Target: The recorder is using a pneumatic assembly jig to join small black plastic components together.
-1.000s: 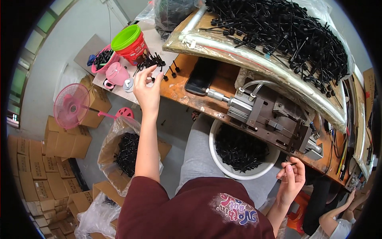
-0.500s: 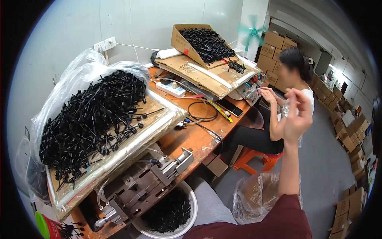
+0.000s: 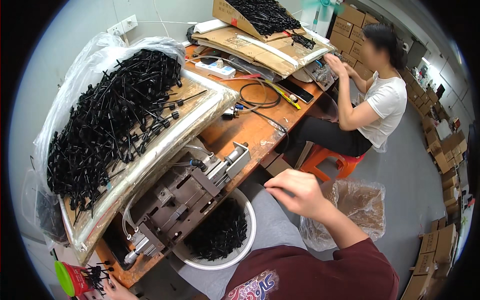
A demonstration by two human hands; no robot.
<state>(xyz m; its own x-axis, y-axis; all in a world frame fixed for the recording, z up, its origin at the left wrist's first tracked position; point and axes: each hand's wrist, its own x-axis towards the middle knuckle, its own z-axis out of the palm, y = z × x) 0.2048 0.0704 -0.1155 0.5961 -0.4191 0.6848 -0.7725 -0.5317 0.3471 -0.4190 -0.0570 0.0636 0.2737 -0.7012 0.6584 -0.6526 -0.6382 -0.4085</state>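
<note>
At the lower left, my left hand [image 3: 119, 290] reaches among thin black plastic pieces [image 3: 97, 278] with round heads, beside a red tub with a green rim [image 3: 69, 278]. Its thumb and a finger show slightly apart; the rest is cut off by the picture's rim. My right hand [image 3: 300, 194] hangs above my lap, fingers curled and tips together, with nothing visible in them. Between the two hands, a metal clamping fixture [image 3: 182, 205] with air cylinders sits at the table's edge. Below it, a white basket [image 3: 252, 220] on my lap holds many black pieces.
A large heap of black pieces [image 3: 115, 120] lies on a plastic-wrapped board to the left. Farther back are a power strip [image 3: 215, 69], a phone [image 3: 298, 91] and cables. A person [image 3: 372, 100] sits on an orange stool at right. A plastic-lined box [image 3: 357, 210] stands on the floor.
My right hand has come down and left from its raised place, its fingers drawn together. My left hand has come into view by the tub. The co-worker's hands have shifted toward their fixture.
</note>
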